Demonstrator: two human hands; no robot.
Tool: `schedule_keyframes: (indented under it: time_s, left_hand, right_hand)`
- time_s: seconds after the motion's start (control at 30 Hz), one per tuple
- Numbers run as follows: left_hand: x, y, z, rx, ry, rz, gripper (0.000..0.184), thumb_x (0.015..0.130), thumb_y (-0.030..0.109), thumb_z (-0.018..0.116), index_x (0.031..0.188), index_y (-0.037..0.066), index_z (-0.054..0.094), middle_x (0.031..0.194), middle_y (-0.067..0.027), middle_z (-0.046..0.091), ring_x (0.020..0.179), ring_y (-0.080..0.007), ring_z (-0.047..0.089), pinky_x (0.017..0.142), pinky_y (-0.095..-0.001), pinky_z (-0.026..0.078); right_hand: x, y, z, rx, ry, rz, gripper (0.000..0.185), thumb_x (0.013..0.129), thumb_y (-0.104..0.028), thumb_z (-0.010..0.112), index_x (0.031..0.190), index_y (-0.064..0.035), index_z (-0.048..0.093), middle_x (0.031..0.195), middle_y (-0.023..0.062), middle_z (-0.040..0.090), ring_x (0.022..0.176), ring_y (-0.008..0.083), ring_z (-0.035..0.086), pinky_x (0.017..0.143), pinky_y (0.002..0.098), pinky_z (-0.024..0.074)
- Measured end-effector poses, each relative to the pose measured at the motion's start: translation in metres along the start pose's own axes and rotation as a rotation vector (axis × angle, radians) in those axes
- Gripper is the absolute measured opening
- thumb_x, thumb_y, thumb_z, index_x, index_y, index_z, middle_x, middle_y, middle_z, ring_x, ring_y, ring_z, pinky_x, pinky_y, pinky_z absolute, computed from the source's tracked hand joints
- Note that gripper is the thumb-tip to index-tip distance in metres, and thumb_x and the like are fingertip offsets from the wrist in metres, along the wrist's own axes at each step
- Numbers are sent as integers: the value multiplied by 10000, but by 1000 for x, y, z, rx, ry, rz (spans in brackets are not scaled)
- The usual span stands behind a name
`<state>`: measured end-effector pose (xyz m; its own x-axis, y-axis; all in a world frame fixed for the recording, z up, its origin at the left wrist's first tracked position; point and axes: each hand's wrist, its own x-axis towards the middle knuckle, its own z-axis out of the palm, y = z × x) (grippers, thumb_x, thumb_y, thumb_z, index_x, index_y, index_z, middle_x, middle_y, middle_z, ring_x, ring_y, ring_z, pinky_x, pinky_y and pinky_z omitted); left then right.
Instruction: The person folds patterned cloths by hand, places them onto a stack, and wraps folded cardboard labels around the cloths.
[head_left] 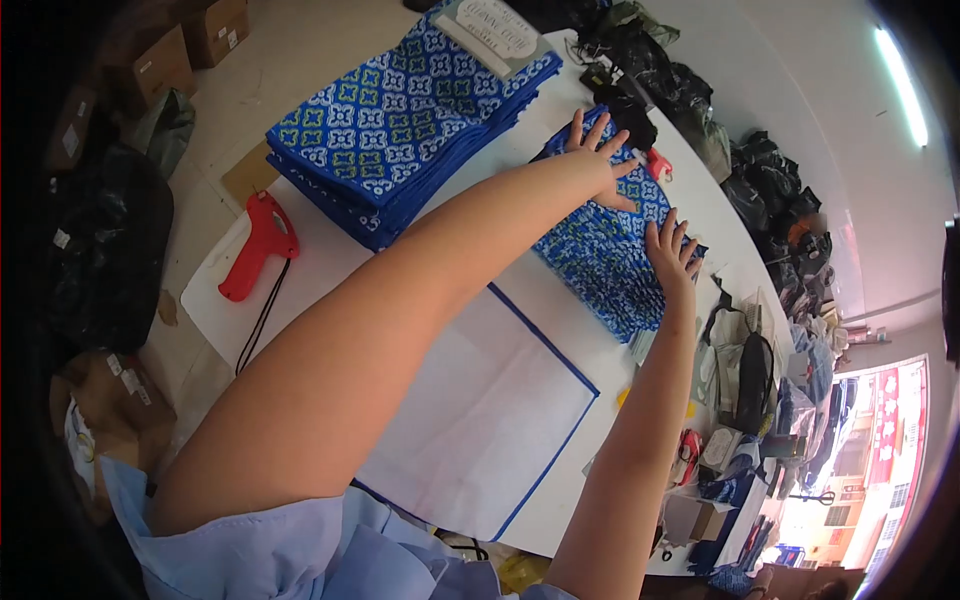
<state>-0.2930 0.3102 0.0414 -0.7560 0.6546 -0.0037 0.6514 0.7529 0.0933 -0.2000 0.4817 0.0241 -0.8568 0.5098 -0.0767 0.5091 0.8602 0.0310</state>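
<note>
With fingers spread, my left hand (603, 168) lies on the far part of a stack of blue patterned cloths (600, 262). My right hand (674, 250) rests on the right side of that stack, its fingers apart too. Neither hand grips anything. A taller pile of folded blue patterned cloths (400, 115), topped by a printed cleaning cloth label (495, 35), sits left of my left hand. In front of me, partly under my left arm, a white cloth with blue edging (490, 400) is spread flat.
A red tagging gun (260, 245) with a black cord lies at the table's left edge. Another red tool (657, 165) is beyond my left hand. Black bags (770, 190) line the wall, and cardboard boxes (160, 70) stand on the floor. Bags and supplies (740, 370) crowd the right.
</note>
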Motion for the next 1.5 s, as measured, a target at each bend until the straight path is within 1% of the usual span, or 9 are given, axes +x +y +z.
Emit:
schedule_keyframes:
  time_s: [0.33,0.53,0.6,0.67,0.73,0.9,1.2,1.4,1.5]
  left_hand:
    - [-3,5,37,97,357,29,646,775,645,316,1329,320,247,1427,-83,51,1287,-374,-79,952,-585,-134]
    - [-34,13,4,-102,969,196,432,842,374,428,1182,112,479,1232,-145,447,1187,-334,347,1013,-444,192]
    - [-69,22,12,-224,991,348,398,833,323,453,1126,60,511,1146,-145,519,1126,-300,429,984,-415,269]
    - [-117,28,41,-337,516,650,410,842,337,423,1166,91,476,1178,-156,479,1162,-314,373,978,-409,269]
    - [-163,35,90,-250,287,705,489,860,419,363,1259,138,389,1307,-151,348,1239,-290,276,1017,-422,198]
    - [-237,31,130,-38,158,782,545,852,513,305,1308,213,317,1395,-97,191,1295,-257,148,1036,-456,99]
    - [-238,31,127,-43,160,737,528,850,507,338,1301,232,330,1393,-64,210,1293,-241,156,1045,-441,92]
    - [-239,32,126,-82,142,732,521,846,505,354,1283,221,362,1388,-68,223,1293,-245,158,1046,-441,83]
    - [-241,34,113,-137,59,706,524,842,489,385,1264,177,396,1367,-90,266,1284,-250,185,1042,-429,113]
  right_hand:
    - [-16,-3,29,-69,518,-81,628,859,-512,285,1372,-222,67,1417,138,65,1292,358,78,1008,524,29]
    - [-94,-19,-28,411,1034,-428,459,865,-260,458,1293,-136,346,1351,161,273,1231,354,249,995,467,176]
    - [-162,-28,-20,873,577,-595,459,818,-151,534,1252,-92,396,1310,156,346,1208,323,312,981,405,249]
    - [-237,-33,17,691,420,-670,507,741,-88,609,1217,-74,433,1276,157,390,1189,301,353,969,388,287]
    - [-314,-39,43,410,107,-817,702,645,-222,703,1259,-115,381,1317,135,332,1216,320,304,992,445,247]
    - [-409,-33,104,183,30,-757,688,651,-255,671,1262,-135,378,1312,110,343,1203,357,307,982,463,264]
    - [-421,-27,108,359,296,-799,230,708,-114,595,932,-65,575,1055,51,580,1025,268,528,932,427,356]
    - [-409,-27,84,881,-125,-443,168,762,-32,497,884,34,592,860,113,633,1022,275,536,880,377,408]
    - [-400,-34,59,824,-220,-153,154,775,-37,490,871,14,599,773,167,603,739,283,611,613,334,459]
